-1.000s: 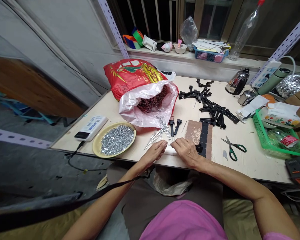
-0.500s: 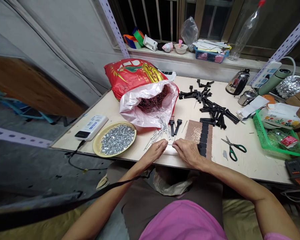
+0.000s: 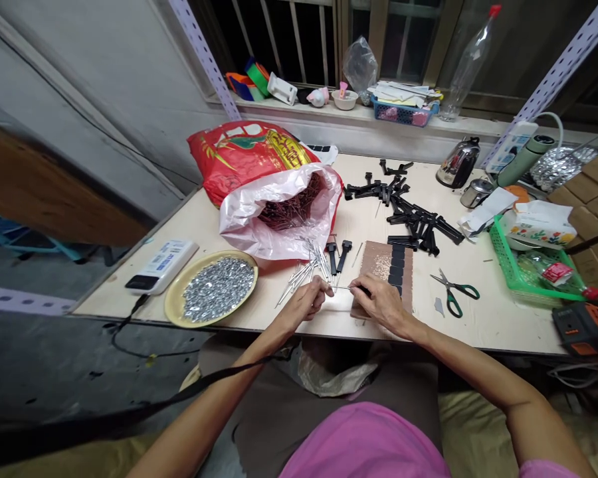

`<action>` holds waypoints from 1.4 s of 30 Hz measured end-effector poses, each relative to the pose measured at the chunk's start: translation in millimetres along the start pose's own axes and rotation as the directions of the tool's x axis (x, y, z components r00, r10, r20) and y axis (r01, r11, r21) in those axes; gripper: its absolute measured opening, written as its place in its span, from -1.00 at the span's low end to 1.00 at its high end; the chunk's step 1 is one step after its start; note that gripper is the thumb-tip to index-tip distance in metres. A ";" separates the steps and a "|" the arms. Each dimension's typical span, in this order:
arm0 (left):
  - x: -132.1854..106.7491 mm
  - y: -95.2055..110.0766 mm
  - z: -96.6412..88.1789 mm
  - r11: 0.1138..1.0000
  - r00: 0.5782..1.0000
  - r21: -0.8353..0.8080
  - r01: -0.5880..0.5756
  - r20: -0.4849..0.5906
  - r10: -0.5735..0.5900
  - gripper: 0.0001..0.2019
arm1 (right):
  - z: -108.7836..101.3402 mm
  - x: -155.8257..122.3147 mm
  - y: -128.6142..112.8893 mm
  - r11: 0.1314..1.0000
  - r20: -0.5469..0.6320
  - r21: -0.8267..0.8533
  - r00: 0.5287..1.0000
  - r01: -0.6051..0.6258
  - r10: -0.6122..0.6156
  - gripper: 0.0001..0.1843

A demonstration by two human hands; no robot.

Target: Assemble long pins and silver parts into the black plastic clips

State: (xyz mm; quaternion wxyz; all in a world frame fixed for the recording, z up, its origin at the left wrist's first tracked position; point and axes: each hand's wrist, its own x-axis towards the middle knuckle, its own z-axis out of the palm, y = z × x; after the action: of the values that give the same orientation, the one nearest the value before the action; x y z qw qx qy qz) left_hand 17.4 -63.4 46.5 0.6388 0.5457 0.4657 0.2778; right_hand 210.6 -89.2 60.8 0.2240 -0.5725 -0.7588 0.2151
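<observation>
A thin metal rod point(image 3: 341, 287) spans the gap between my two hands, near the table's front edge. My left hand point(image 3: 306, 304) is closed, its thumb and fingers pinching the left end. My right hand point(image 3: 383, 304) is closed at the other end, where a small black piece point(image 3: 363, 290) shows by the fingertips. Beneath the right hand lies a brown board point(image 3: 373, 255) with a row of black patches point(image 3: 397, 270). Loose metal rods point(image 3: 301, 275) are piled just beyond my left hand. Two black-headed pieces point(image 3: 344, 254) lie beside them.
At left stands a yellow dish point(image 3: 172, 307) of small silvery metal parts, beside a white power bank point(image 3: 165, 265). An open red bag point(image 3: 252, 149) holds many dark thin rods. Black plastic pieces point(image 3: 421, 222), scissors point(image 3: 452, 292) and a green basket point(image 3: 515, 272) lie to the right.
My right hand has moved slightly away from the left, so more of the rod shows, and a black piece is now visible at its fingertips. The camera view has shifted a little.
</observation>
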 end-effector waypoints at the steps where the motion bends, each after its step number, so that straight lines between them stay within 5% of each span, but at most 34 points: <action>1: 0.6 0.3 1.2 1.000 1.000 0.007 0.007 -0.013 -0.007 -0.33 | -3.5 -2.6 5.7 1.000 -0.033 -0.007 0.999 0.008 -0.008 -0.82; 5: 2.3 -4.8 6.2 0.985 0.996 0.173 -0.028 -0.079 0.042 -0.28 | -23.4 -12.1 43.6 0.986 -0.192 -0.169 0.981 -0.012 -0.021 -0.79; 8: 6.0 -18.4 15.3 0.890 0.973 0.416 -0.186 -0.049 0.226 -0.36 | -40.5 -14.7 79.8 0.917 -0.223 -0.392 0.975 -0.077 -0.014 -0.78; 12: 17.1 -45.0 36.1 0.532 0.847 0.705 -0.469 0.188 0.497 -0.47 | -58.3 -2.9 117.6 0.805 -0.202 -0.578 0.979 -0.132 0.015 -0.77; 15: 25.9 -63.5 50.4 0.261 0.760 0.786 -0.560 0.361 0.540 -0.44 | -65.4 12.6 133.9 0.782 -0.175 -0.612 0.985 -0.113 0.006 -0.77; 18: 31.2 -75.3 58.0 0.108 0.718 0.816 -0.568 0.427 0.550 -0.33 | -63.4 10.3 140.2 0.785 -0.132 -0.617 0.991 -0.058 -0.031 -0.75; 21: 33.2 -80.5 60.5 0.074 0.714 0.831 -0.551 0.424 0.556 -0.28 | -51.2 -20.7 137.4 0.783 0.066 -0.568 0.963 0.252 -0.262 -0.71; 24: 34.5 -82.7 61.7 0.074 0.715 0.834 -0.547 0.419 0.560 -0.29 | -42.5 -48.0 135.9 0.667 0.227 -0.461 0.804 0.586 -0.549 -0.71; 26: 35.5 -84.0 62.4 0.067 0.709 0.836 -0.545 0.417 0.569 -0.28 | -45.4 -44.3 142.1 0.704 0.146 -0.503 0.853 0.500 -0.502 -0.71; 28: 36.1 -85.1 62.9 0.062 0.709 0.839 -0.540 0.413 0.571 -0.26 | -53.0 -26.2 151.9 0.787 -0.027 -0.571 0.952 0.234 -0.304 -0.69; 31: 35.9 -85.3 62.9 0.064 0.718 0.842 -0.536 0.416 0.558 -0.26 | -57.9 -7.6 158.0 0.814 -0.131 -0.580 0.983 0.029 -0.128 -0.69; 33: 35.2 -84.4 62.9 0.057 0.724 0.846 -0.530 0.417 0.550 -0.27 | -51.3 -16.0 151.2 0.808 -0.004 -0.547 0.964 0.219 -0.265 -0.68; 36: 34.4 -82.4 62.7 0.041 0.727 0.852 -0.522 0.419 0.544 -0.27 | -39.3 -39.0 137.9 0.650 0.214 -0.417 0.764 0.635 -0.608 -0.72; 37: 34.3 -81.7 62.5 0.039 0.728 0.852 -0.522 0.422 0.540 -0.27 | -38.3 -41.3 136.4 0.647 0.209 -0.416 0.759 0.639 -0.616 -0.72; 40: 34.2 -80.4 61.4 0.040 0.735 0.851 -0.524 0.427 0.527 -0.27 | -45.3 -24.5 143.4 0.797 0.033 -0.510 0.933 0.323 -0.357 -0.68; 42: 34.3 -80.4 60.7 0.042 0.736 0.851 -0.524 0.427 0.526 -0.27 | -51.2 -8.6 149.9 0.838 -0.030 -0.524 0.980 0.151 -0.196 -0.65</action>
State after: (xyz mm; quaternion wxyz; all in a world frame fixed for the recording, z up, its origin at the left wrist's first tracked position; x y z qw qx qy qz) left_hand 73.7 -80.6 -42.1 0.0386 0.9392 0.3018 0.1590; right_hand 358.5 -56.1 13.9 0.1111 -0.5488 -0.8274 -0.0424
